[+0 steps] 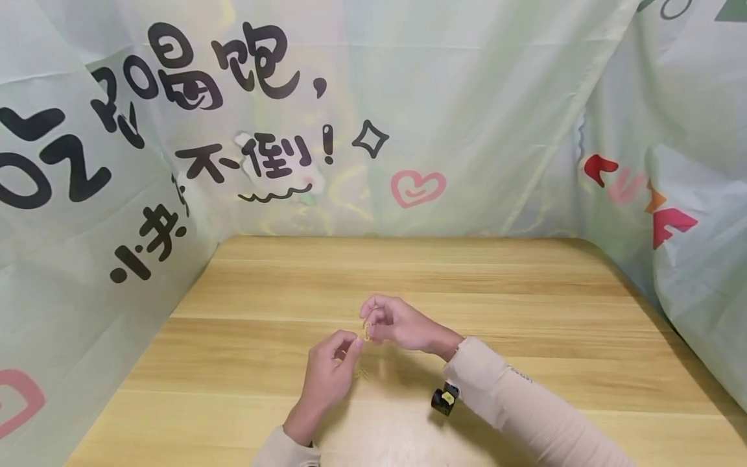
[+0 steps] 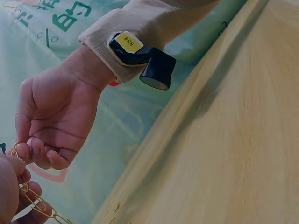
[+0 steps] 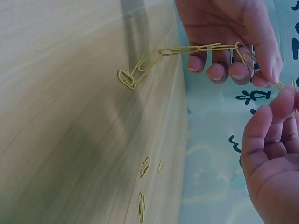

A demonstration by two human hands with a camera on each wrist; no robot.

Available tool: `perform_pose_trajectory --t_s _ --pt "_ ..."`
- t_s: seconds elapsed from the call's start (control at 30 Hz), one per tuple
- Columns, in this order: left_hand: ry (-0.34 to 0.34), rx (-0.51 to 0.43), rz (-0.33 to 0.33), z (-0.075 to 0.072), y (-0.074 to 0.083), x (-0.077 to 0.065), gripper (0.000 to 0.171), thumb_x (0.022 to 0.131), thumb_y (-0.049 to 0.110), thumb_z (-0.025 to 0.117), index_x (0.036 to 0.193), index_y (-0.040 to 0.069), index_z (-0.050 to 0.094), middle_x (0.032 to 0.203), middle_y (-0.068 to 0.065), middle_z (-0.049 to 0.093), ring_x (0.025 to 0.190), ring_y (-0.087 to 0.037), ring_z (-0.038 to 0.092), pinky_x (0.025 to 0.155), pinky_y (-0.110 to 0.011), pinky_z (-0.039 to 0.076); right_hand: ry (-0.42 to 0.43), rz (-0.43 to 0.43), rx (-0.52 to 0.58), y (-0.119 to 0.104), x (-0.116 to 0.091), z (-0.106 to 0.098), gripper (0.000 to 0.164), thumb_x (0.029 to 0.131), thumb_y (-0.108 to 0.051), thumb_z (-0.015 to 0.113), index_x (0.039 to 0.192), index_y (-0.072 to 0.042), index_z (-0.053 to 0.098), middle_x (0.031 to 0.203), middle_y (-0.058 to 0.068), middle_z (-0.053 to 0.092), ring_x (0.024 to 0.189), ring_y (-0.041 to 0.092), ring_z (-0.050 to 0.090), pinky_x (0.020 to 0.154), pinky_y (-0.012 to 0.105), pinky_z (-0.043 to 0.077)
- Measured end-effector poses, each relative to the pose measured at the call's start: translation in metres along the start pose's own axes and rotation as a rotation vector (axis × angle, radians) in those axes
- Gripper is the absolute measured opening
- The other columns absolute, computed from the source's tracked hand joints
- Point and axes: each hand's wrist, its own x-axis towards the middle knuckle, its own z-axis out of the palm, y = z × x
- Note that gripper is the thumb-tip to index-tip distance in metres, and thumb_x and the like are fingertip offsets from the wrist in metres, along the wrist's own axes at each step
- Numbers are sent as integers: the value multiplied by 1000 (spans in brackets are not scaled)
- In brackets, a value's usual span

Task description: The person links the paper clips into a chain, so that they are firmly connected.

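Observation:
A chain of linked gold paper clips (image 3: 180, 49) hangs from my left hand (image 1: 329, 368), whose thumb and forefinger pinch its upper end. In the right wrist view the chain runs past the left fingers, its far end out over the wooden table. My right hand (image 1: 404, 326) meets the left fingertips and pinches a gold paper clip (image 3: 294, 85) between thumb and forefinger. Both hands are raised above the table. The left wrist view shows the chain's links (image 2: 38, 201) below the joined fingertips.
Several loose paper clips lie on the wooden table (image 1: 525, 285), among them one clip (image 3: 145, 167) and another clip (image 3: 141, 207). A small black camera (image 1: 445, 398) is strapped at the right cuff. Printed cloth (image 1: 496, 117) hangs around the table's back and sides.

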Motion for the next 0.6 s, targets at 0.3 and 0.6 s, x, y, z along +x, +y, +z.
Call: perform_pose_trajectory --t_s 0.3,0.6 --pt "14 16 24 0 -3 -3 7 89 2 63 84 6 66 71 3 64 65 -7 57 56 -25 53 -47 11 25 2 0 0 20 92 7 49 109 3 40 73 1 55 64 15 50 63 24 44" --pt "37 34 55 1 -3 1 6 87 2 65 82 5 66 71 3 64 65 -6 57 55 -24 52 -77 40 38 -4 -1 -2 24 92 7 47 113 0 37 73 1 52 63 14 48 62 26 41"
